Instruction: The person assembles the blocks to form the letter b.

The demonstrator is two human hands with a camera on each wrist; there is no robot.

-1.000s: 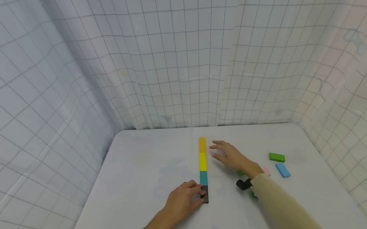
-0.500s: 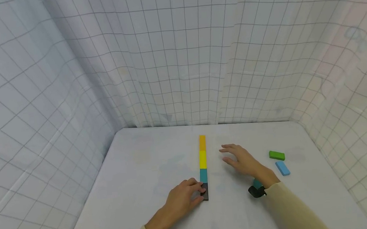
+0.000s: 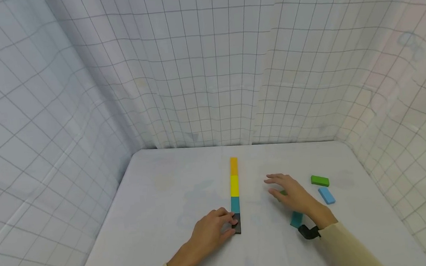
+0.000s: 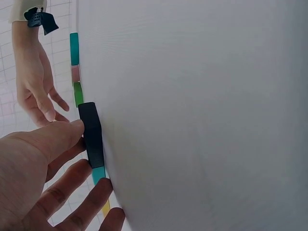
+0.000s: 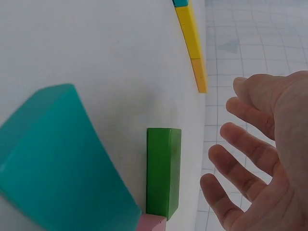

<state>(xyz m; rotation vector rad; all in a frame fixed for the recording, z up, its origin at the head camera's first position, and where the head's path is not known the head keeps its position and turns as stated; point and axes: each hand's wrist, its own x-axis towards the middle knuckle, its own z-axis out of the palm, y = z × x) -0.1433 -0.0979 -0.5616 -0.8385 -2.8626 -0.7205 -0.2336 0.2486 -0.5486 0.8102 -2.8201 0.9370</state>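
Note:
A straight row of flat blocks runs away from me on the white table: a black block [image 3: 237, 228] nearest, then teal [image 3: 235, 204], yellow [image 3: 234, 186] and an orange block [image 3: 234, 166] farthest. My left hand [image 3: 213, 231] rests at the black block, thumb and fingertips touching its top and left side without wrapping round it. To the right of the row my right hand [image 3: 293, 195] hovers with loosely spread fingers and nothing in them. Beneath it lie a green block [image 5: 161, 171], a pink block [image 5: 151, 222] and a teal block [image 5: 70, 159], partly hidden by the hand in the head view.
Farther right lie another green block [image 3: 320, 181] and a light blue block [image 3: 327, 195]. White gridded cloth [image 3: 209, 87] hangs behind the table [image 3: 166, 203] and along both sides.
My right hand has moved away from the row, to the right and toward me, uncovering part of the teal block beneath it. The left hand has stayed at the black block.

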